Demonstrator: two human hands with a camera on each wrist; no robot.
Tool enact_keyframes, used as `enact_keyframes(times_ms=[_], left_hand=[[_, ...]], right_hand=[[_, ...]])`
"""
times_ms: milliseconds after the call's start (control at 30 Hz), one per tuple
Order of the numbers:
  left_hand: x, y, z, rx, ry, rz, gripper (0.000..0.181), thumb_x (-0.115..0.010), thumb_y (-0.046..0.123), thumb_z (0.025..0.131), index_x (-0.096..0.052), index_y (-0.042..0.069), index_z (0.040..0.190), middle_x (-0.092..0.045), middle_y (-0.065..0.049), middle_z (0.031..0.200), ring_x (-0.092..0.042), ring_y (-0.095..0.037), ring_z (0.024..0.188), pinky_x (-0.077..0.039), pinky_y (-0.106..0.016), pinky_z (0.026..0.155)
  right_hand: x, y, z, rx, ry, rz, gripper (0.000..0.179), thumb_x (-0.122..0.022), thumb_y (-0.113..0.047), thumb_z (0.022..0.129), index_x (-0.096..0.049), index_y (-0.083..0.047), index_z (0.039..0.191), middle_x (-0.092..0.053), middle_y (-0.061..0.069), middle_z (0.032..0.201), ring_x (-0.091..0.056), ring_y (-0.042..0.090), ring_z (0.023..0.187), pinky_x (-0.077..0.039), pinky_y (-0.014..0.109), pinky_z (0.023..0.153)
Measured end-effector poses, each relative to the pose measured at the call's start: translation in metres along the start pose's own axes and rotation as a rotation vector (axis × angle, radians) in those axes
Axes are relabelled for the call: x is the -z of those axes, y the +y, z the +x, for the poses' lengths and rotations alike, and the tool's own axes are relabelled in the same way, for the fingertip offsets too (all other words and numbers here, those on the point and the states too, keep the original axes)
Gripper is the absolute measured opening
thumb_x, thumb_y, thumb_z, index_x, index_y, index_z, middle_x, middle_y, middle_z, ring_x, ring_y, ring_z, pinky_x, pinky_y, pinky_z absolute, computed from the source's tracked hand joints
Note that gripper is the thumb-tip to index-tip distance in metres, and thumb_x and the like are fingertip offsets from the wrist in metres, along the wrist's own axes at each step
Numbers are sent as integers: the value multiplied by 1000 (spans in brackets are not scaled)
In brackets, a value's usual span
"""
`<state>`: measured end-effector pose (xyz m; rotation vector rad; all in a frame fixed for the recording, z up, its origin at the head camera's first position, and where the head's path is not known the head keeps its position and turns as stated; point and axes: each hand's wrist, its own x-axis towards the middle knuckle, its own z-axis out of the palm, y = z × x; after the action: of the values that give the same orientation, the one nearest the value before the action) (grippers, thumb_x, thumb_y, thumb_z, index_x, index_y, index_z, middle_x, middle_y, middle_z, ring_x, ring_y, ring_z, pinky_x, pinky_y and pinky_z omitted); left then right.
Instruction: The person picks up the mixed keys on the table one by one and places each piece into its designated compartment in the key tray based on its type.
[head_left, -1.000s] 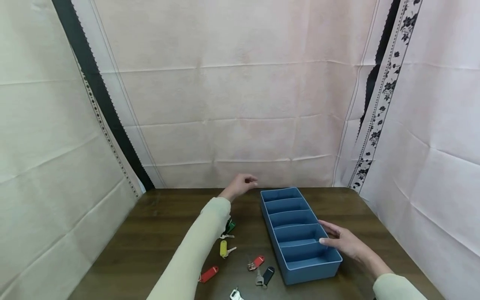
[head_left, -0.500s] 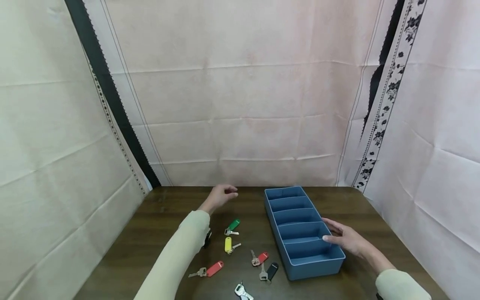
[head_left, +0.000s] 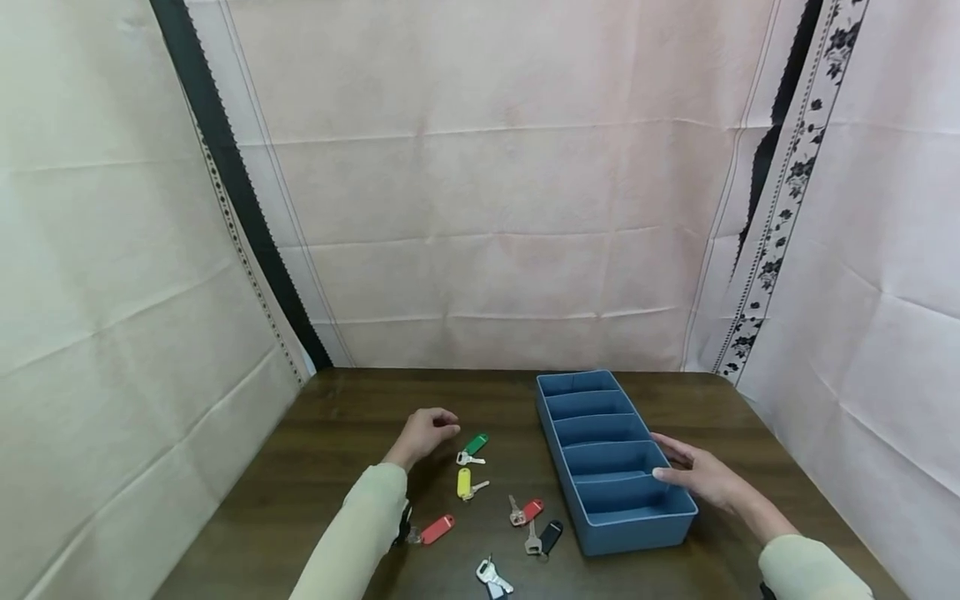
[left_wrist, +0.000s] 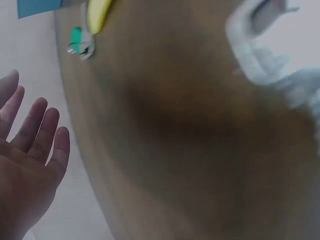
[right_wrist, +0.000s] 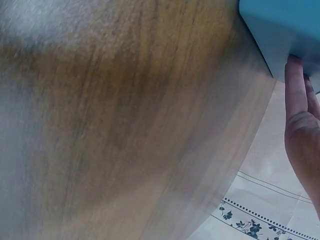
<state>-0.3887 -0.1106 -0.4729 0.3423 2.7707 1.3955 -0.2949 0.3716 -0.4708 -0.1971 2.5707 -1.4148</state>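
Note:
My left hand hovers over the table, left of a key with a green tag. Its fingers are loosely bent with nothing between them; the left wrist view shows the palm bare. My right hand holds the right side of a blue divided box, thumb over the rim and fingers along the outer wall. The box's compartments show nothing inside. Below the green-tagged key lie a yellow-tagged key, two red-tagged keys, a black-tagged key and silver keys.
The brown wooden table carries everything. Pale cloth hangs along its back and both sides, with a flower-patterned strip at the right. The box stands lengthwise toward the back edge, right of the keys.
My left hand has moved left and back toward me, away from the box's far end, uncovering the green-tagged key. My right hand stays on the box. The view has shifted slightly.

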Motion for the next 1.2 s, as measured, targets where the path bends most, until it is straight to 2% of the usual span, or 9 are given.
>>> enact_keyframes(times_ms=[200,333,533,800,933,1200], left_hand=[[-7,-2,-4,83,-53,12,24,-71,22,93,-70,7,113,-64,-4,102,-56,-22,89,-49,-39,78],[-10,-2,-2,102,-57,39,18,-72,19,93,-71,9,107,-63,-4,99,-55,-22,86,-48,-37,74],[-14,-3,2,61,-44,69,10,-72,16,92,-71,10,100,-63,-3,95,-55,-20,84,-48,-36,71],[-23,-13,-6,25,-45,169,4,-74,12,89,-72,11,93,-64,0,89,-55,-17,80,-49,-38,73],[-27,-13,-6,2,-33,175,4,-75,12,88,-72,11,92,-63,0,88,-55,-18,79,-47,-38,72],[-32,-14,-5,28,-9,201,4,-76,15,88,-72,14,87,-62,1,86,-53,-18,77,-45,-39,71]], right_hand=[[6,-1,3,-3,-1,0,74,-65,-32,97,-27,-4,155,-34,32,150,-37,53,134,-42,63,96],[8,0,6,-5,0,7,75,-65,-32,97,-27,-5,155,-33,32,151,-35,54,134,-41,66,95],[8,-1,8,-8,6,12,74,-65,-32,97,-27,-5,155,-33,32,151,-35,54,134,-41,67,94],[-1,1,4,-33,-7,33,76,-66,-32,96,-27,-5,155,-34,32,151,-38,53,133,-42,65,94],[1,3,5,-45,11,16,77,-66,-34,96,-27,-5,155,-34,32,150,-37,53,133,-43,65,93],[2,3,4,-60,7,18,77,-66,-33,96,-27,-5,155,-35,32,150,-39,53,132,-44,64,93]])
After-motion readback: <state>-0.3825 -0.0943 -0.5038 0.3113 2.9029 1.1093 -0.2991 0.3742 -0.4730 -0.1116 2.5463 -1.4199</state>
